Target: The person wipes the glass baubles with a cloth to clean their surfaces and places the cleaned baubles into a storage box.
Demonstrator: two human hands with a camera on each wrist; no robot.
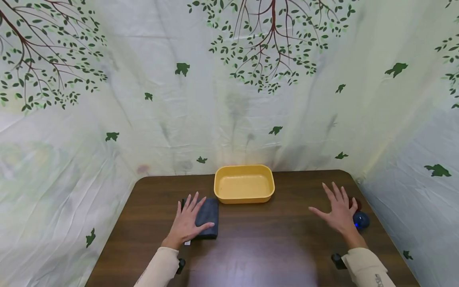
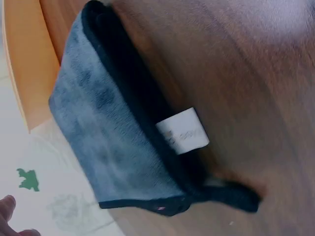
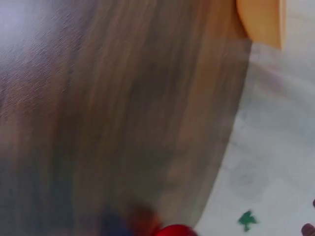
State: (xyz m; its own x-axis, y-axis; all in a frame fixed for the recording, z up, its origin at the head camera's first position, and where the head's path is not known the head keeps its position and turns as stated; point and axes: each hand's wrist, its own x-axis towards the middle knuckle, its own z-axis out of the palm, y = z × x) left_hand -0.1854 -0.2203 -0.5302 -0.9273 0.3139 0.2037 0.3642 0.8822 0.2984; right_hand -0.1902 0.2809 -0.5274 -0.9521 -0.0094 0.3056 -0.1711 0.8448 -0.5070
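Observation:
My left hand (image 1: 188, 222) hovers with fingers spread above a folded grey-blue cloth (image 1: 209, 213), partly covering it in the head view. The left wrist view shows the cloth's plush face (image 2: 115, 128), dark edging, a white tag (image 2: 183, 131) and a hanging loop (image 2: 231, 196). On the right side, my right hand (image 1: 338, 211) is also spread and holds nothing. Close beside it are a shiny blue ball (image 1: 361, 220) and a dark red ball (image 1: 359, 204), the red one partly hidden behind the fingers. Whether that hand touches either ball I cannot tell.
A yellow rectangular tub (image 1: 244, 200) stands at the back middle of the brown wooden table (image 1: 265, 239). Behind and beside the table hangs a pale curtain (image 1: 229, 119) printed with leaves and branches. Black straps with small devices sit at both wrists.

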